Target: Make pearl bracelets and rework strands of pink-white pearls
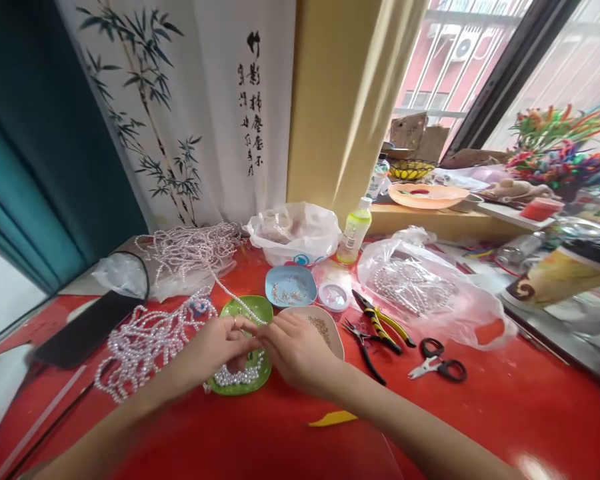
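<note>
Red desk (190,433), w/ a white cloth (220,40) hung behind. On the L, the bead string (237,299) runs from a big bead pile (195,247) down over the green dish (263,305). It's prob. light, bendy & a bit slippery, & its thin thread could snap. Best hold: near the low end, w/ soft fingertips. L hand (223,347) & R hand (295,350) meet there; each grip looks pinched on the bead string, tho the tips are partly hid. Words, L to R: black brush ones on the cloth, top 3 = 竹影掃; white bag (300,233), just a blue mark; bottle (354,233), label too small; cup (560,273), brown swirl, no name seen.
</note>
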The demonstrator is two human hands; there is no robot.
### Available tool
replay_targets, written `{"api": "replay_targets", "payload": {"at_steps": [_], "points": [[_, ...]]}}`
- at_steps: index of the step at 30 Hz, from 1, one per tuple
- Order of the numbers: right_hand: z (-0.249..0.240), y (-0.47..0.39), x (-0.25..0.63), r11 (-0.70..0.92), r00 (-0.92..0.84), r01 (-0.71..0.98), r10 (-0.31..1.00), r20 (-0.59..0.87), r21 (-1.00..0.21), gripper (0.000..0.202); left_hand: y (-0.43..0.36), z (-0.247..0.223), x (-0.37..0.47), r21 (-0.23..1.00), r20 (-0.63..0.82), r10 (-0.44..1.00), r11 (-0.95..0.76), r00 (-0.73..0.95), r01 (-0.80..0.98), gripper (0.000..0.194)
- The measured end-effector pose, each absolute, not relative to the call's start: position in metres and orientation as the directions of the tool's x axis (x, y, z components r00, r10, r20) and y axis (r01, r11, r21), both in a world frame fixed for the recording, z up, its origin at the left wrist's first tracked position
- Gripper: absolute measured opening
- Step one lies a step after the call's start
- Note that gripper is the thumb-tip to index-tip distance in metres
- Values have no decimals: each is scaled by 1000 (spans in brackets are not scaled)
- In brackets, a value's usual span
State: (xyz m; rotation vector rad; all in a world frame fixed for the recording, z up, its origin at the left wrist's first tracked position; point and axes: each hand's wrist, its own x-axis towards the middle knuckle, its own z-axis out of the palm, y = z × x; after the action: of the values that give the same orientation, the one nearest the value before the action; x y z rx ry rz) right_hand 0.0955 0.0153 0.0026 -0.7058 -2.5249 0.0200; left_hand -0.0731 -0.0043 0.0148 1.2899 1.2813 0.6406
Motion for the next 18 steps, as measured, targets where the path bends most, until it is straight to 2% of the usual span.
{"api": "replay_targets", "payload": {"at_steps": [4,7,10,12,14,18], "points": [[-8,22,103,863,-740,490,485,466,-120,23,4,10,-76,901,-327,914,225,241,370,33],[-14,29,105,852,-736,507,506,450,-128,22,8,2,-81,875,-248,950,135,191,464,28],[-14,33,105,859,-746,496,497,443,-127,22,7,-2,-85,860,-134,963,-3,232,509,22],[-10,34,105,871,-743,467,479,467,-150,22,5,0,-84,877,-41,962,-95,271,471,17],[-6,34,106,865,-699,456,493,517,-209,21,2,6,-81,926,35,958,-138,283,352,14],[-1,32,105,787,-552,485,614,564,-381,19,-3,13,-75,994,68,966,-88,249,71,15]]}}
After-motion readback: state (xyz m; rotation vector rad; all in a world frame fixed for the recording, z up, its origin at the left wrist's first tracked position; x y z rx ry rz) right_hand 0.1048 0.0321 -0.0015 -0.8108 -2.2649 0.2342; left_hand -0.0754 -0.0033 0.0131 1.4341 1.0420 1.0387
